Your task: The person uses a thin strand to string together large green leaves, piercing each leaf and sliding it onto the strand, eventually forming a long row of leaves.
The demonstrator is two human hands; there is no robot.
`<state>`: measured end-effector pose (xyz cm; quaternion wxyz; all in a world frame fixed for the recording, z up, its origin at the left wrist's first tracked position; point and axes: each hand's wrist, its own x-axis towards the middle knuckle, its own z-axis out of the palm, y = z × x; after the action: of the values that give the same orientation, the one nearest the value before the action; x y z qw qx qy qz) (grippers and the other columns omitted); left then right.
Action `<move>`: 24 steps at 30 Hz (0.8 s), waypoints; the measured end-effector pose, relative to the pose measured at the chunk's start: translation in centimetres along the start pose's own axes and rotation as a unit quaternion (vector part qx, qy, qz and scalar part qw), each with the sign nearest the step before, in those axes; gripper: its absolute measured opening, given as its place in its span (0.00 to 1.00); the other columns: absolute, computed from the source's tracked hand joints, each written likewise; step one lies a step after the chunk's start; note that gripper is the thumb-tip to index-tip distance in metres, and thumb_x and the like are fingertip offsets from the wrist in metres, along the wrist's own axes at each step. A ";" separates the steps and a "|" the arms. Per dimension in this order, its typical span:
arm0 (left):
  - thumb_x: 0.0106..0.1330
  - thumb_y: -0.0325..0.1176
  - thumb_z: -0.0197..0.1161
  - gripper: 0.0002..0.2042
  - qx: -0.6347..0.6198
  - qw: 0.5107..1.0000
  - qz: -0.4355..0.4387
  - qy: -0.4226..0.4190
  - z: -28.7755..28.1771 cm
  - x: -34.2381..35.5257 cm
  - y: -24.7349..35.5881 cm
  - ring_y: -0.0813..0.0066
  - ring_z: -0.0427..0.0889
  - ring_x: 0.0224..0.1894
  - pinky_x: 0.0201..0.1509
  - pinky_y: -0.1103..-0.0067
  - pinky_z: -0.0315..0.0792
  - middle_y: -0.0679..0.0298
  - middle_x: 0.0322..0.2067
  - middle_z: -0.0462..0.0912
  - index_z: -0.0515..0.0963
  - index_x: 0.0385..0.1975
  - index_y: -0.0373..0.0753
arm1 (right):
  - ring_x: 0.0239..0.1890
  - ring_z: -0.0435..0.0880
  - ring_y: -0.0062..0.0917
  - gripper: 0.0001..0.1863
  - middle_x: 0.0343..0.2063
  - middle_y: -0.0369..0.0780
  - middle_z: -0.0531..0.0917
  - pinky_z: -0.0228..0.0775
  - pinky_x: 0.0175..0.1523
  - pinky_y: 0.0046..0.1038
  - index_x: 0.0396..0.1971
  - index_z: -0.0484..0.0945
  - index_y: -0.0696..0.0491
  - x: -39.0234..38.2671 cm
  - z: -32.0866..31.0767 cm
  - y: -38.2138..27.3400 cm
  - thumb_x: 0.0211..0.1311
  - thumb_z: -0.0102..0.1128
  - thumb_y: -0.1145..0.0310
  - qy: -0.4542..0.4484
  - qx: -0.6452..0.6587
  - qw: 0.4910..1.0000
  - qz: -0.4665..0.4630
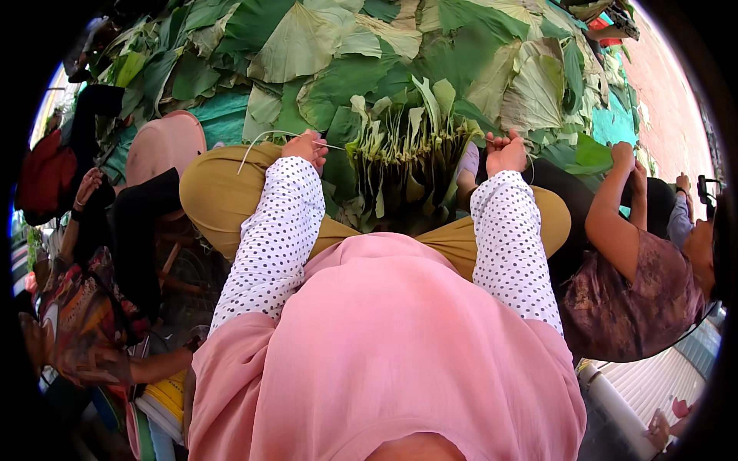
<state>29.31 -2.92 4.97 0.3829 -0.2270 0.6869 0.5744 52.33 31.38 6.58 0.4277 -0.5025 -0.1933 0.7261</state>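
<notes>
Leaf bundle (411,154) stood on edge at the upper centre of the frame

By the fingers of the left hand (309,147), left of the upper centre, a white cord (265,133) is pinched narrowly; one length is looped out to the left, and another is led toward the bundle. On the right hand (506,151), right of the upper centre, the fingers are curled closely together, and a pale strand (531,167), seen beside the wrist, appears to be held. Whether the bundle is pierced by the cord cannot be told.

Between the hands, apparently touched by neither, many leaves are packed face to face like pages. The bundle's long axis is laid across the frame, left to right; ragged pale tips are pointed toward the top, darker edges toward the bottom. The tight packing is probably meant to prop the leaves upright; the hands are presumably spread so that the cord is stretched clear.

At both sides, the bundle is flanked by mustard-trousered knees (219,196). Farther up, a leaf pile (346,77) is spread over a green sheet (223,119). A pink basin (165,142) is seen at the upper left.
</notes>
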 end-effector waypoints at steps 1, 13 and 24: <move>0.71 0.47 0.49 0.18 0.021 1.000 0.002 -0.001 -0.2 0.1 0.0 0.71 0.81 0.27 0.23 0.75 0.73 0.61 0.34 0.84 0.76 0.42 0.37 | 0.21 0.66 0.22 0.14 0.19 0.33 0.66 0.76 0.39 0.39 0.42 0.69 0.53 -0.2 0.2 0.1 0.75 0.39 0.58 -0.006 -0.013 1.000 -0.004; 0.61 0.74 0.40 0.44 -0.002 0.985 -0.115 -0.127 -0.7 -4.1 1.8 0.68 0.80 0.23 0.25 0.69 0.74 0.56 0.29 0.82 0.73 0.47 0.28 | 0.20 0.66 0.21 0.11 0.18 0.34 0.66 0.76 0.39 0.39 0.41 0.68 0.54 -0.8 0.3 0.0 0.74 0.41 0.62 -0.057 -0.019 0.998 -0.005; 0.60 0.24 0.53 0.35 0.410 0.879 0.172 -0.169 2.9 -2.9 -1.4 0.68 0.83 0.37 0.32 0.75 0.77 0.56 0.67 0.62 0.50 0.70 0.40 | 0.21 0.69 0.23 0.11 0.18 0.34 0.69 0.76 0.39 0.39 0.41 0.68 0.54 -0.5 -0.4 -0.1 0.74 0.41 0.62 -0.074 -0.016 0.997 -0.008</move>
<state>32.89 -0.85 6.23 0.4471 0.1729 0.8142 0.3277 52.74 30.98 6.75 0.4103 -0.4521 -0.2401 0.7547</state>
